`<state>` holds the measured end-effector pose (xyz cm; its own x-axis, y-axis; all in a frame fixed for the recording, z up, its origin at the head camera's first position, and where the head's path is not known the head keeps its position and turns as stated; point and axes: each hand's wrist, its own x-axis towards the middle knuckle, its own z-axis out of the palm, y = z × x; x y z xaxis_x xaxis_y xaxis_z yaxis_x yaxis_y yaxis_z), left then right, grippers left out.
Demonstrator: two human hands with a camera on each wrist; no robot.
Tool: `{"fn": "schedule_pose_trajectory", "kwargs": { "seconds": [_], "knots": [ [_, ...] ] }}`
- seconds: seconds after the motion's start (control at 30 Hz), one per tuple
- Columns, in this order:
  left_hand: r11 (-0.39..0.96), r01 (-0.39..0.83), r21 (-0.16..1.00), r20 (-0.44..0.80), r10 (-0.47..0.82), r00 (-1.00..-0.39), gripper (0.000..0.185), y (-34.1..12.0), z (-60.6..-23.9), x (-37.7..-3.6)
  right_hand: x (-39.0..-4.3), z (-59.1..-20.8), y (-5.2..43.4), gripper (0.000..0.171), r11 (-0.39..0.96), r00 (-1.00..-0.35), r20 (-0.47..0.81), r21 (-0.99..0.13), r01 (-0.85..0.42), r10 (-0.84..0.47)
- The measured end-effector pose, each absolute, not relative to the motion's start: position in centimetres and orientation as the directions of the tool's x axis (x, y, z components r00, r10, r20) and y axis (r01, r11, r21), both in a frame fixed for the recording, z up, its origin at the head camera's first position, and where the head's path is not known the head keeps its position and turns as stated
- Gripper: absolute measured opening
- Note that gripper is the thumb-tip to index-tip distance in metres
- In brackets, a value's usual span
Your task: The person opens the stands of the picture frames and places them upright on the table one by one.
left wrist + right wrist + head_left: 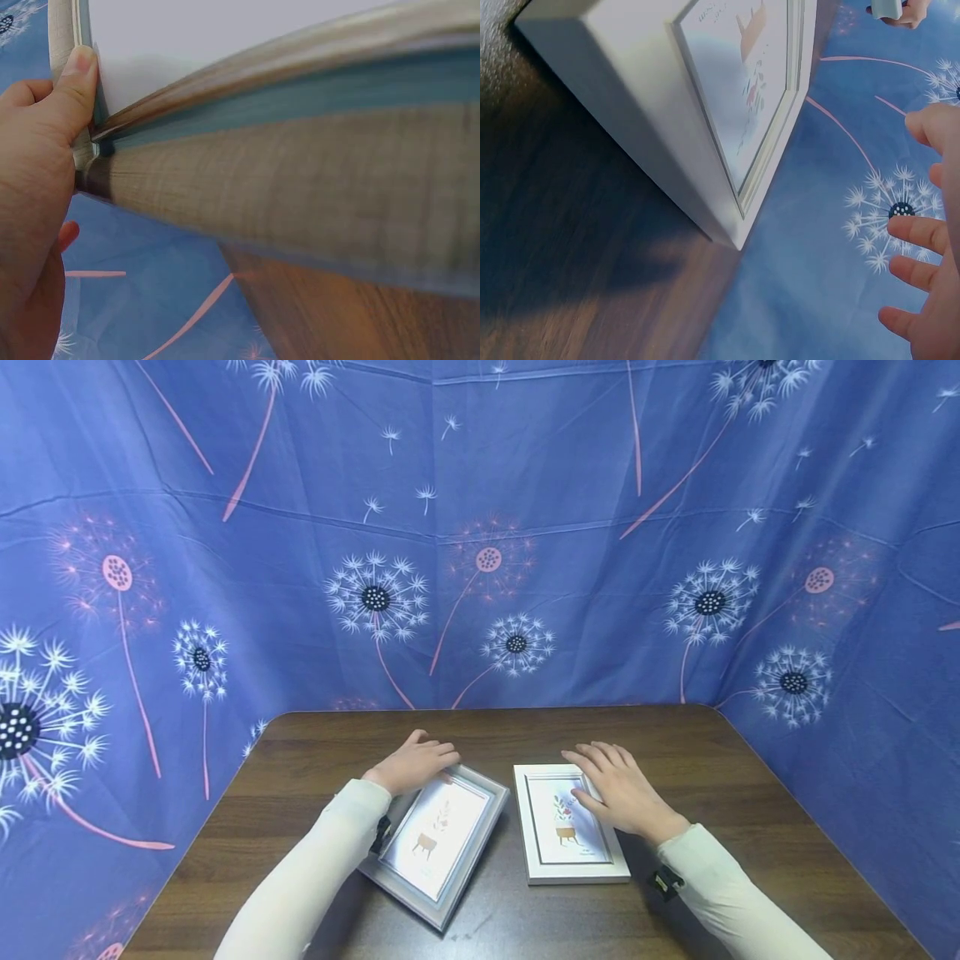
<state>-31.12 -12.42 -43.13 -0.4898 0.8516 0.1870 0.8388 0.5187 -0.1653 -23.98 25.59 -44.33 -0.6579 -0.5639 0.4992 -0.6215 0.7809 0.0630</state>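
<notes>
My left hand [412, 767] grips a silver-grey picture frame [444, 837] by its upper left corner. In the left wrist view the thumb [81, 75] lies on the front border, while other fingers are partly hidden behind the edge. The frame is turned at an angle and shows a potted-plant print. To its right, a white picture frame [558, 818] with a similar print lies face up on the table. Over its upper right part is my right hand [622, 789], fingers spread and holding nothing. The right wrist view shows these fingers [919, 232] apart from the white frame's side [630, 112].
The brown wooden table [330, 752] has rounded far corners. Right behind it hangs a blue curtain [442, 468] with a dandelion pattern, which continues along both sides. A narrow strip of table shows between the two frames.
</notes>
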Motion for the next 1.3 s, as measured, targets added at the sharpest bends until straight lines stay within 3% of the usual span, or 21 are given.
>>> {"fn": "schedule_pose_trajectory", "kwargs": {
  "seconds": [0.4,0.7,1.07,1.3],
  "knots": [
    [0.504,0.838,-0.210,0.202,0.861,-0.467,0.028,-12.5,-41.8,-30.9,-23.8,-44.2,26.2,0.055,0.792,-0.655,0.529,0.054,-0.608,-0.539],
    [0.516,0.843,-0.149,0.198,0.851,-0.486,0.024,-12.5,-40.2,-29.8,-23.6,-43.9,26.7,0.055,0.802,-0.667,0.529,0.046,-0.595,-0.525],
    [0.522,0.844,-0.124,0.210,0.845,-0.492,0.029,-12.4,-39.1,-29.5,-23.2,-43.2,26.7,0.058,0.817,-0.658,0.559,0.062,-0.573,-0.504],
    [0.505,0.852,-0.138,0.258,0.849,-0.462,0.031,-12.3,-38.5,-29.2,-22.6,-42.5,26.5,0.058,0.835,-0.670,0.567,0.059,-0.548,-0.479]
  ]
}}
